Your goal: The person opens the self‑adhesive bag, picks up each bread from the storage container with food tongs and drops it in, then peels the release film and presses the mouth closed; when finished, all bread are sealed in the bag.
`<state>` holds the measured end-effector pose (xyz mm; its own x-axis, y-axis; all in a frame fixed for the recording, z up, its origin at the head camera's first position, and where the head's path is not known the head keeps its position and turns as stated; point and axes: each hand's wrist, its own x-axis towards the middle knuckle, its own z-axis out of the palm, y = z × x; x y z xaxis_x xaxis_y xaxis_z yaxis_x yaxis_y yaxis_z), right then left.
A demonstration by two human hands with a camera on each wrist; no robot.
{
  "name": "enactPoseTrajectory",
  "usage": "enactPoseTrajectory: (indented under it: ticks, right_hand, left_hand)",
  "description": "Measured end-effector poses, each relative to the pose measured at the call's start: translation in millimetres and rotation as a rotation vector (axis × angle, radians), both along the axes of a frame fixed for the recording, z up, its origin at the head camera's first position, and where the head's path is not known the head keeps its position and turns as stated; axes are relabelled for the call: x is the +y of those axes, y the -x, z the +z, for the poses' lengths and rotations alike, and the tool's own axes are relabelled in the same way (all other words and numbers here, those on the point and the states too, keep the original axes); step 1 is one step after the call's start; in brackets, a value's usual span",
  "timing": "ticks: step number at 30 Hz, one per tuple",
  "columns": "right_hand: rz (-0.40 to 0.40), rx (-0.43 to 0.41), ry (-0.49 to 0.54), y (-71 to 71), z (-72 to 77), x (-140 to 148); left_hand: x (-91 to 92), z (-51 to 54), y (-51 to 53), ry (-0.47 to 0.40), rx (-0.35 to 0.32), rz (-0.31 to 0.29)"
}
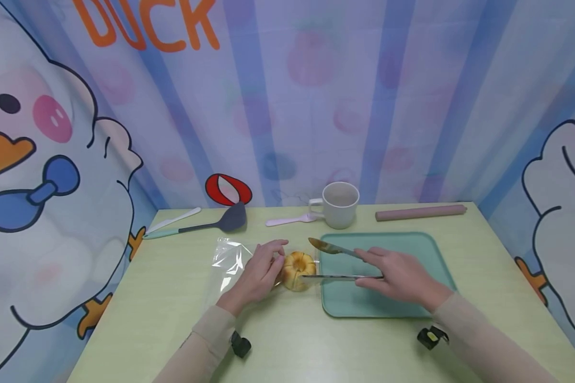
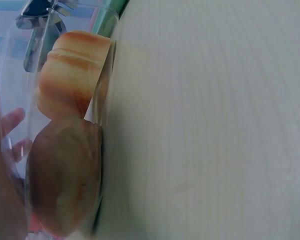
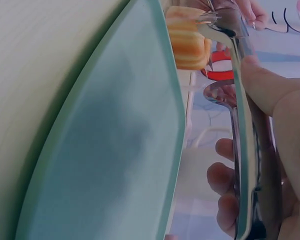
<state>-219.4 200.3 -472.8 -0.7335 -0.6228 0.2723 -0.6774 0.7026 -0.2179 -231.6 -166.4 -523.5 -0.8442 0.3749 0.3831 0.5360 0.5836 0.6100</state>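
Observation:
My left hand [image 1: 259, 271] curls at a clear plastic bag [image 1: 227, 261], its fingertips visible through the plastic in the left wrist view. Inside the plastic, a yellow pumpkin-shaped bread [image 1: 298, 271] [image 2: 75, 70] lies beside a browner bun [image 2: 65, 175], which the left hand mostly hides in the head view. My right hand [image 1: 402, 274] [image 3: 290, 120] grips metal tongs [image 1: 342, 276] [image 3: 255, 165], thumb on one side and fingers on the other. The tongs' arms are spread; the nearer tip lies over the pumpkin-shaped bread, the farther tip is up and right of it.
A green tray [image 1: 383, 308] lies under the right hand. Along the back stand or lie a white mug [image 1: 340, 206], a pink fork [image 1: 287, 220], a dark spatula [image 1: 232, 218], a white utensil [image 1: 174, 219] and a mauve rod [image 1: 420, 213].

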Motion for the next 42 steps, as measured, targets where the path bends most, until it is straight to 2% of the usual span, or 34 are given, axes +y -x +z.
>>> enactPoseTrajectory:
  ticks: [12, 19, 26, 29, 33, 42]
  right_hand:
    - [-0.126, -0.051, 0.087, -7.4, 4.7, 33.1]
    - [-0.237, -0.058, 0.081, -12.8, 5.3, 56.5]
    - [-0.336, -0.065, 0.058, -15.2, -1.8, 81.0]
    - [-0.401, -0.095, 0.059, -16.1, -2.5, 90.7]
    - [-0.491, -0.145, 0.080, -17.0, -2.3, 104.8]
    - [-0.637, -0.160, 0.167, -16.6, -14.8, 138.0]
  left_hand:
    - [2.9, -7.1, 2.9, -0.024, 0.074, 0.014]
    - [1.7, -6.0, 1.6, -0.012, 0.058, 0.014]
    - [1.3, -6.3, 2.2, -0.015, 0.064, 0.012]
    - [1.5, -6.5, 2.3, -0.017, 0.065, 0.010]
    - [1.7, -5.9, 2.2, -0.019, 0.064, 0.005]
    - [1.4, -5.7, 1.6, -0.028, 0.065, 0.010]
